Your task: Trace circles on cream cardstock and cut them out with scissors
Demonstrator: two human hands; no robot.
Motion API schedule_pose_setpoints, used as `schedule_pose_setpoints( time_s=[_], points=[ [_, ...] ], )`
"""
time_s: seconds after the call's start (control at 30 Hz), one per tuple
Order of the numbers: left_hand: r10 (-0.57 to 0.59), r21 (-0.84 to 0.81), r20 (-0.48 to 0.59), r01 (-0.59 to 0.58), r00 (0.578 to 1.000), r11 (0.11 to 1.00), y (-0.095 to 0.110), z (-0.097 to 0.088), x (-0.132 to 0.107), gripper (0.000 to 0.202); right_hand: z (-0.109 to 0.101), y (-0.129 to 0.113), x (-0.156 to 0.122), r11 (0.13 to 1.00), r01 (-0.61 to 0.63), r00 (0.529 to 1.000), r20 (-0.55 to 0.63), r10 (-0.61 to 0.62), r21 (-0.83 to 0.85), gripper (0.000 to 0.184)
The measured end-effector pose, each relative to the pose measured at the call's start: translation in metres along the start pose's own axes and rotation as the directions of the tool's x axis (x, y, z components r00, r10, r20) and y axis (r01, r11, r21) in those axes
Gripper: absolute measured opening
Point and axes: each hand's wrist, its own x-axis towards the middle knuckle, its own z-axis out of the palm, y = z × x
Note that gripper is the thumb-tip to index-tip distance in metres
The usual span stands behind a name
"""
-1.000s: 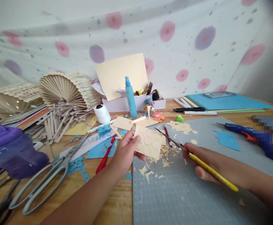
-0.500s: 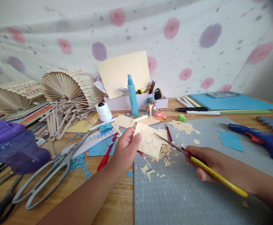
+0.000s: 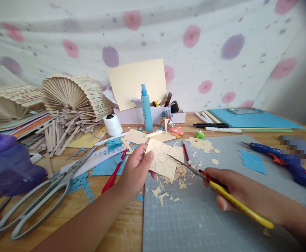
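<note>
My left hand (image 3: 135, 170) pinches a cream paper piece (image 3: 164, 158) marked with several drawn circles, holding it just above the left edge of the grey cutting mat (image 3: 194, 217). My right hand (image 3: 225, 187) grips yellow-and-red-handled scissors (image 3: 222, 190). Their thin blades reach left and touch the paper's right edge. Small cream offcuts (image 3: 172, 182) lie on the mat under the paper. A heap of cut cream circles (image 3: 202, 143) sits further back on the mat.
Large grey scissors (image 3: 45, 196) lie at the left beside a purple object (image 3: 6, 164). A blue glue bottle (image 3: 146, 108), white thread spool (image 3: 113, 125), white box (image 3: 150, 115) and wooden stick fans (image 3: 71, 98) stand behind. A blue glue gun (image 3: 281, 159) lies at the right.
The scissor blades have closed in on the paper's right edge, from above it to against it. Both hands stay in nearly the same place; the view shifted slightly.
</note>
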Motion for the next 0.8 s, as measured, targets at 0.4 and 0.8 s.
schedule_pose_setpoints(
  time_s=[0.4, 0.8],
  points=[
    [-0.042, -0.12, -0.057, 0.035, 0.997, 0.992, 0.003, -0.004, 0.004, 0.024, 0.006, 0.006, 0.008, 0.992, 0.028, 1.0, -0.006, -0.027, 0.124, 0.008],
    [-0.257, -0.447, 0.134, 0.29, 0.957, 0.846, -0.001, 0.016, -0.012, 0.023, 0.013, -0.006, 0.014, 0.968, 0.098, 0.994, -0.07, -0.084, 0.23, 0.011]
  ],
)
